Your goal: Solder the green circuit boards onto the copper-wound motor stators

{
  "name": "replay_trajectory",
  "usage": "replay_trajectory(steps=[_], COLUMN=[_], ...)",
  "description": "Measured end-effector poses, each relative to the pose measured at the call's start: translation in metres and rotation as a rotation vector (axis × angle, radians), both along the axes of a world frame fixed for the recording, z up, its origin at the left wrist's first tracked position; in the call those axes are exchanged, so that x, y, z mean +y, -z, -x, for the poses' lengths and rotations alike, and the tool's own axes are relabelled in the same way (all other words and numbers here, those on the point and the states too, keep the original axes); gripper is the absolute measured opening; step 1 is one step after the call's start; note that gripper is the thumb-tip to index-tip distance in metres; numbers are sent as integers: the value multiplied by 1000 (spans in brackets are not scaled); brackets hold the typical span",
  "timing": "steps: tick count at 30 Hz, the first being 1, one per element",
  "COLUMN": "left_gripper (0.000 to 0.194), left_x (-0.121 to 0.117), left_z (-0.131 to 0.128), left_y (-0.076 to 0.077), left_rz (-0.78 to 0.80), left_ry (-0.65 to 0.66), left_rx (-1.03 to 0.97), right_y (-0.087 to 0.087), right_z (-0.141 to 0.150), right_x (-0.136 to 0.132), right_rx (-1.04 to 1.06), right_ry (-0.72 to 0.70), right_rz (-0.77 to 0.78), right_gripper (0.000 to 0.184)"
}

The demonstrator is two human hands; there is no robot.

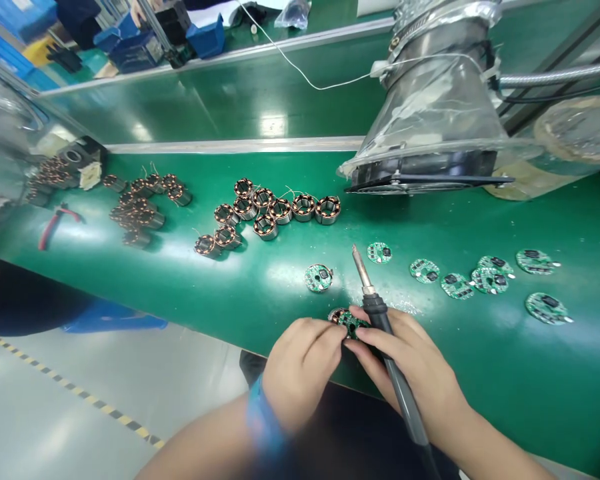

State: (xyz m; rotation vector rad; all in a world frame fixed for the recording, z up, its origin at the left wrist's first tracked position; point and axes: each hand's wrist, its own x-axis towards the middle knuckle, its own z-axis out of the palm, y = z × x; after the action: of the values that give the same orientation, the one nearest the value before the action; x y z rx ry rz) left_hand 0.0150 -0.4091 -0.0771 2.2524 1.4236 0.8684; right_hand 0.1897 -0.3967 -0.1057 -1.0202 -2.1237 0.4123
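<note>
Stiff but fragile little circuit board (354, 325) was pinched by its rim in the left hand (303, 373), soldering iron (380, 327) gripped in the right hand (410, 367).

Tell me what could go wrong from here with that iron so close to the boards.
The soldering iron tip is close to the loose circuit board and could scorch it if hot. The board-and-coil stator is pinched between the left hand and right hand, with no clamp visible, so it might slip. Those fingers are also near the iron's metal shaft, risking a burn.
</note>
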Motion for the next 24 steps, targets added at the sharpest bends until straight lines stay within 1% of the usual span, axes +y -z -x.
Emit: replay_trajectory(steps=[3, 5, 6, 7, 9, 12, 13, 14, 15, 17, 20, 24], left_gripper=[24, 26, 26, 26, 23, 11, 7, 4, 6, 9, 12, 13], left_x=[4, 6, 7, 6, 4, 0, -1, -1, 0, 3, 7, 10], left_z=[10, 14, 14, 15, 13, 7, 5, 3, 2, 0, 0, 1], left_y=[-8, -10, -10, -9, -6, -2, -1, -1, -1, -2, -3, -4], left_rz=[-39, -11, 24, 75, 237, 593, 696, 775, 829, 872, 868, 857], left_ry=[146, 194, 192, 162, 15, -241, -291, -313, -316, -307, -302, -294], left_rx=[184, 199, 160, 91, -130, -506, -596, -658, -693, -711, -666, -604], right_y=[-1, -2, -3, -4, -10, -20, -22, -24, -25, -23, -20, -24], right_z=[2, 2, 2, 1, -3, -15, -20, -25, -30, -39, -43, -35], right_x=[0, 0, 0, 0, -1, -7, -11, -15, -20, -28, -36, -36], right_rx=[3, 17, 24, 30, 27, 37, 67, 115, 168, 263, 310, 317], right_ry=[7, 16, 19, 24, 26, 12, 2, -1, -6, -40, -74, -15], right_rz=[-1, 8, 14, 21, 26, 34, 53, 74, 101, 148, 206, 210], right_gripper=[35, 33, 32, 33, 35, 38, 39, 40, 40, 41, 38, 30])
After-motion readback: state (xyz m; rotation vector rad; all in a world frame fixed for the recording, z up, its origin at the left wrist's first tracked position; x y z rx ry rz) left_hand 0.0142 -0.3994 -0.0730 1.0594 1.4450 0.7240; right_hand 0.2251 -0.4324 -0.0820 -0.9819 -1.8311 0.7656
